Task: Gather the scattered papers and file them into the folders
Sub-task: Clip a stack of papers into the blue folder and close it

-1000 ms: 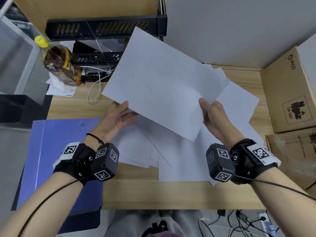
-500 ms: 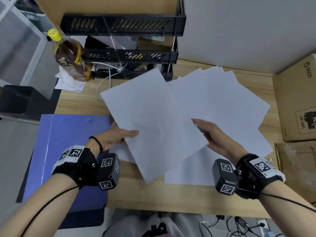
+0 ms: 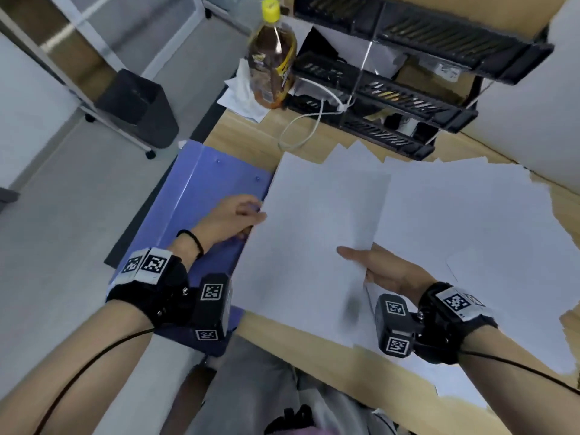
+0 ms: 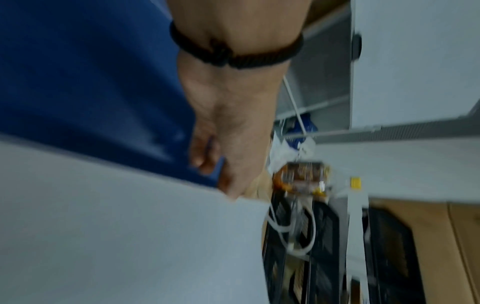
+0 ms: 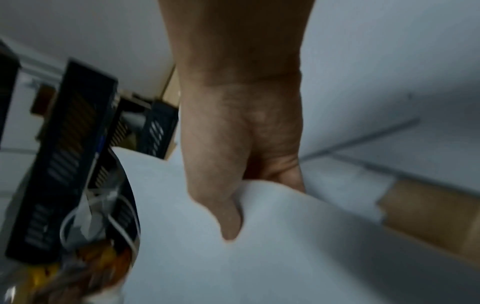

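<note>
I hold one white sheet (image 3: 314,246) between both hands, low over the desk's left part. My left hand (image 3: 251,221) pinches its left edge, just above the blue folder (image 3: 201,196), which lies closed and overhangs the desk's left end. My right hand (image 3: 354,259) pinches the sheet's right edge. In the right wrist view its thumb (image 5: 228,216) lies on top of the sheet (image 5: 233,257) and the fingers are hidden below. Several more white papers (image 3: 470,230) lie fanned out on the desk to the right. The left wrist view is blurred and shows the folder (image 4: 78,72) beside the sheet (image 4: 116,236).
A brown drink bottle (image 3: 273,58) with a yellow cap stands at the desk's far left, beside stacked black letter trays (image 3: 408,76). A white cable (image 3: 314,120) loops on the wooden desk (image 3: 251,136). A black bin (image 3: 138,105) stands on the floor at left.
Both hands have carried the sheet down and to the left, from high over the desk's middle to the folder's edge. The head view has swung left.
</note>
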